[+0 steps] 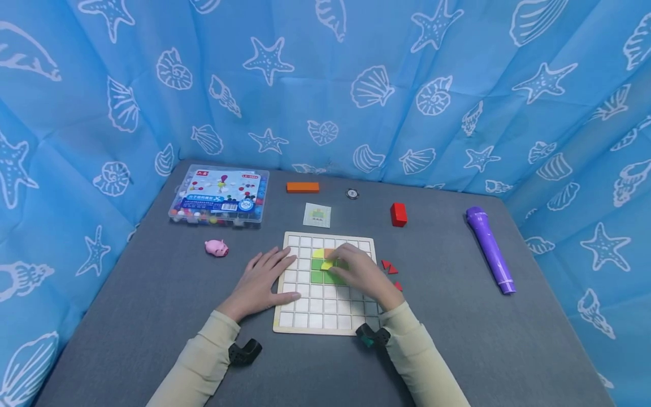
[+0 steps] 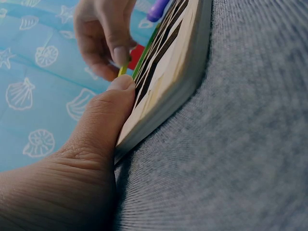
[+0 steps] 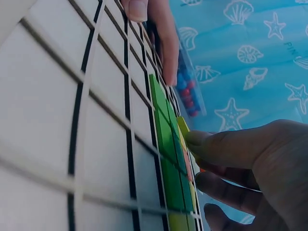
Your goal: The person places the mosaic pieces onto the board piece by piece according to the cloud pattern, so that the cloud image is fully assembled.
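Note:
A wooden grid board (image 1: 316, 306) with white squares lies on the grey table. My left hand (image 1: 258, 284) rests along its left edge, fingers spread and thumb near the lower left cells. Over the middle of the grid, my right hand (image 1: 365, 275) pinches a small yellow piece (image 1: 326, 265) between thumb and fingers; the right wrist view shows this yellow piece (image 3: 182, 127) tilted up above the green tiles. Green square tiles (image 1: 317, 277) fill several cells there, partly hidden by the right hand. Above them sit a yellow tile (image 1: 318, 253) and an orange tile (image 1: 328, 252).
Small red triangles (image 1: 393, 269) lie right of the board. Beyond it are a pattern card (image 1: 317, 215), an orange block (image 1: 302, 187), a round silvery disc (image 1: 352, 194) and a red block (image 1: 399, 215). A pink pig figure (image 1: 217, 247), a plastic case (image 1: 220, 195) and a purple microphone (image 1: 490, 249) stand further out.

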Tool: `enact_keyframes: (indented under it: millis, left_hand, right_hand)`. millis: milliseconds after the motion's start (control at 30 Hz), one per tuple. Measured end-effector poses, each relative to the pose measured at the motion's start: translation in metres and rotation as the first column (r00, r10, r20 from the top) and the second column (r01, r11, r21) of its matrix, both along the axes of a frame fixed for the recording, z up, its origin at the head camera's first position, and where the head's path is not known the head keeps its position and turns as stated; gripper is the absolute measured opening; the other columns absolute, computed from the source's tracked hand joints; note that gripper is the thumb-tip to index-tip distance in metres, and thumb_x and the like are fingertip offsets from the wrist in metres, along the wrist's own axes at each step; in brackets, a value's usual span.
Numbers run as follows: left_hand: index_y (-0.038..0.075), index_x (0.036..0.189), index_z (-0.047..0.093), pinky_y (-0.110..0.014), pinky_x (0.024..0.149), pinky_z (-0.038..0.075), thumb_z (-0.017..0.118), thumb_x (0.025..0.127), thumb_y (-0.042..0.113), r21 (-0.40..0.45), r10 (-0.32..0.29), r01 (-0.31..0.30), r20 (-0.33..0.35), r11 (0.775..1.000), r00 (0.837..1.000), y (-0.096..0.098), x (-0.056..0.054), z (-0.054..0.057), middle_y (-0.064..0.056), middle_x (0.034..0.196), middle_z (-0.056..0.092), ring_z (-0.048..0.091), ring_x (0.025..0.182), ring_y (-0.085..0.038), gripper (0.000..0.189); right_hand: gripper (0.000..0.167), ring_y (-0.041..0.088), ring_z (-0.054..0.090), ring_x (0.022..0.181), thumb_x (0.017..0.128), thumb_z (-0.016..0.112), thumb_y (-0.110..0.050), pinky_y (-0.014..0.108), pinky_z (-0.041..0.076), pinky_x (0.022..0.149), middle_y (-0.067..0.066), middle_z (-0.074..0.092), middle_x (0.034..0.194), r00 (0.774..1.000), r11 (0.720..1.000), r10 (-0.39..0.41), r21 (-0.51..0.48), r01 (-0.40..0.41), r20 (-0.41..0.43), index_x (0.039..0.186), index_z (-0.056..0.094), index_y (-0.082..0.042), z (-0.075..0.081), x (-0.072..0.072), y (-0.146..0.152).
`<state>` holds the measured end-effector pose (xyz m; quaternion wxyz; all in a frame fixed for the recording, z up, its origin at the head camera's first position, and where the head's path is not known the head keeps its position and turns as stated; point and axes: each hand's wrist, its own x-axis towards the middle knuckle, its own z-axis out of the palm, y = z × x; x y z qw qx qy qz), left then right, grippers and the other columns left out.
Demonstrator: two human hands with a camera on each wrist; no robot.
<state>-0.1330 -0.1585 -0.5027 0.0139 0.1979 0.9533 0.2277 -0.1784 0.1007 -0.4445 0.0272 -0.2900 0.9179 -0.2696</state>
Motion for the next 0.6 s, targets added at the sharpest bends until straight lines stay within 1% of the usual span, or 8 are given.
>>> enact_keyframes:
  millis: [167, 433, 533, 600]
  left_hand:
    - [0.026, 0.151, 0.031, -0.057, 0.115, 0.011, 0.052, 0.081, 0.073, 0.0, -0.002, 0.002, -0.014, 1.0, 1.0, -0.001, 0.0, -0.001, 0.003, 0.159, 0.022, 0.016, 0.147, -0.025, 0.087]
    - [0.025, 0.151, 0.032, -0.057, 0.115, 0.012, 0.051, 0.082, 0.073, 0.004, -0.008, 0.008, -0.036, 1.0, 0.999, -0.002, 0.0, -0.004, 0.002, 0.158, 0.024, 0.017, 0.147, -0.026, 0.087]
    - [0.023, 0.15, 0.034, -0.058, 0.114, 0.013, 0.053, 0.082, 0.072, 0.013, -0.01, 0.011, -0.058, 1.0, 0.998, -0.001, 0.001, -0.003, 0.0, 0.158, 0.026, 0.019, 0.146, -0.027, 0.086]
    - [0.023, 0.15, 0.034, -0.058, 0.114, 0.014, 0.054, 0.082, 0.071, 0.012, -0.008, 0.009, -0.061, 1.0, 0.998, -0.001, 0.0, -0.003, 0.0, 0.158, 0.026, 0.019, 0.146, -0.027, 0.086]
  right_hand:
    - [0.02, 0.012, 0.061, 0.095, 0.084, 0.074, -0.013, 0.032, 0.052, 0.085, -0.001, 0.067, 0.104, 0.999, 0.999, 0.041, 0.009, -0.041, -0.014, 0.104, 0.07, -0.011, -0.001, -0.005, -0.013]
    - [0.019, 0.013, 0.061, 0.095, 0.086, 0.072, -0.013, 0.034, 0.05, 0.088, 0.0, 0.067, 0.103, 0.997, 0.995, 0.083, 0.053, -0.083, 0.0, 0.105, 0.07, -0.011, -0.003, -0.008, -0.028]
    - [0.019, 0.013, 0.061, 0.096, 0.087, 0.071, -0.015, 0.034, 0.05, 0.09, -0.001, 0.067, 0.104, 0.996, 0.993, 0.091, 0.077, -0.09, -0.012, 0.105, 0.07, -0.013, -0.004, -0.008, -0.033]
    - [0.018, 0.012, 0.061, 0.097, 0.087, 0.071, -0.016, 0.033, 0.05, 0.09, -0.002, 0.066, 0.104, 0.995, 0.991, 0.095, 0.095, -0.093, -0.022, 0.105, 0.07, -0.013, -0.005, -0.009, -0.036]
